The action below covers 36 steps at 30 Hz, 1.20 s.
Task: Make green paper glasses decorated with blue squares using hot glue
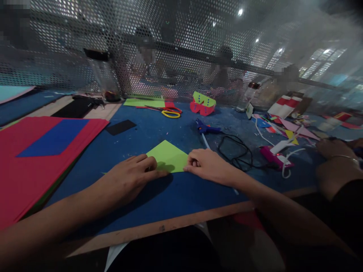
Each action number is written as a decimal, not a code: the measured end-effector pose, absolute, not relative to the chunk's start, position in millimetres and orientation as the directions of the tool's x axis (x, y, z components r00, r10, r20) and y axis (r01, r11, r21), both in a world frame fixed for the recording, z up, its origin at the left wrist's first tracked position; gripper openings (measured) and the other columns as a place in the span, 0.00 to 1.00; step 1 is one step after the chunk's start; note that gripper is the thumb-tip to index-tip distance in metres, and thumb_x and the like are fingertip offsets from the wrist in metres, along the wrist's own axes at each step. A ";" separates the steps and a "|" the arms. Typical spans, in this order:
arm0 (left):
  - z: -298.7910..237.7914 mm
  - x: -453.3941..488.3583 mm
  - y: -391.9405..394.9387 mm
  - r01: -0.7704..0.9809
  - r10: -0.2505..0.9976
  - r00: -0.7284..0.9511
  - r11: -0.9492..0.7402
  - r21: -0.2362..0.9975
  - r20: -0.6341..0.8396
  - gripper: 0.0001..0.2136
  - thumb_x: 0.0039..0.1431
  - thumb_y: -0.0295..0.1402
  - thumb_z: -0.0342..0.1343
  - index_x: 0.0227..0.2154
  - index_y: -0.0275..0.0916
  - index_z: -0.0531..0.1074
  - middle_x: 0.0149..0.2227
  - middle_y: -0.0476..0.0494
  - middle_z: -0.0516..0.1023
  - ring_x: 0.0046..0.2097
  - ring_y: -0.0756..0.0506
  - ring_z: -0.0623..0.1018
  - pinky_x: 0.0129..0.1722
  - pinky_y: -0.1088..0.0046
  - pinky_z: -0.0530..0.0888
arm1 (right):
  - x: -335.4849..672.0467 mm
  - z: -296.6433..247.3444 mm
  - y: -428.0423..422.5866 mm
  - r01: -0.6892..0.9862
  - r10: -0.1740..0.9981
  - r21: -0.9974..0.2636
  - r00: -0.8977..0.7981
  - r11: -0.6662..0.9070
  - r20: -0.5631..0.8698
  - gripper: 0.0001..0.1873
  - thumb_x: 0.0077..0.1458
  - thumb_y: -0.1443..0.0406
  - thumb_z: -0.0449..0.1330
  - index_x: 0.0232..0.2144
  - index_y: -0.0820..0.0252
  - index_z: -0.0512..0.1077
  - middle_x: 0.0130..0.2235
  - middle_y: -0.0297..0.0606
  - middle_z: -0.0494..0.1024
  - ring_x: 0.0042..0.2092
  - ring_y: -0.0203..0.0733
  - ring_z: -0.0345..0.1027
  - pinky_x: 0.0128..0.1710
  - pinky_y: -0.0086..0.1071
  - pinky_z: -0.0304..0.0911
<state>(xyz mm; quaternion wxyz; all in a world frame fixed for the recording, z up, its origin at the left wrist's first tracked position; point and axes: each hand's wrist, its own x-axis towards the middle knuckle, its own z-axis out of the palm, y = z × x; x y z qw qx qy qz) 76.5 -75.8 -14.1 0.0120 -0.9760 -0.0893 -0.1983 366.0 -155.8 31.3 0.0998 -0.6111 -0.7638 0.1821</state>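
Observation:
A folded lime-green paper (pixel 168 155) lies on the blue table top (pixel 176 192) in front of me. My left hand (pixel 133 174) rests on its lower left edge, fingers curled and pressing the fold down. My right hand (pixel 206 163) presses the paper's right corner with bent fingers. Both hands touch the paper from either side.
A stack of red sheets with a blue sheet on top (pixel 42 151) lies at left. Scissors (pixel 170 111), a blue glue gun (pixel 207 129) with a black cord (pixel 238 151), a pink tool (pixel 273 156) and paper scraps sit behind. A co-worker's arm (pixel 337 158) is at right. A perforated metal screen stands behind.

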 end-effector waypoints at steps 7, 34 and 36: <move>-15.8 76.2 -74.8 0.161 0.155 0.902 -0.987 0.020 0.404 0.24 0.71 0.18 0.49 0.59 0.48 0.79 0.41 0.44 0.77 0.39 0.43 0.75 0.40 0.68 0.72 | 372.7 31.1 -156.2 0.868 0.958 -0.444 -0.279 0.222 -0.065 0.09 0.69 0.62 0.66 0.35 0.59 0.78 0.39 0.35 0.82 0.39 0.39 0.73 0.38 0.32 0.56; -18.7 76.3 -73.6 0.178 0.162 0.909 -0.984 -0.006 0.385 0.28 0.69 0.16 0.51 0.62 0.51 0.78 0.39 0.45 0.75 0.37 0.44 0.74 0.39 0.68 0.71 | 387.7 24.3 -159.3 0.899 0.968 -0.384 -0.247 0.211 -0.047 0.12 0.69 0.58 0.69 0.34 0.58 0.77 0.38 0.33 0.82 0.40 0.40 0.73 0.43 0.35 0.52; -18.6 76.2 -73.3 0.178 0.163 0.909 -0.984 -0.005 0.384 0.28 0.69 0.17 0.51 0.62 0.51 0.78 0.39 0.45 0.76 0.37 0.44 0.74 0.39 0.68 0.71 | 388.1 24.8 -159.8 0.902 0.968 -0.379 -0.244 0.208 -0.051 0.12 0.69 0.58 0.69 0.34 0.58 0.78 0.38 0.33 0.82 0.40 0.40 0.73 0.44 0.35 0.53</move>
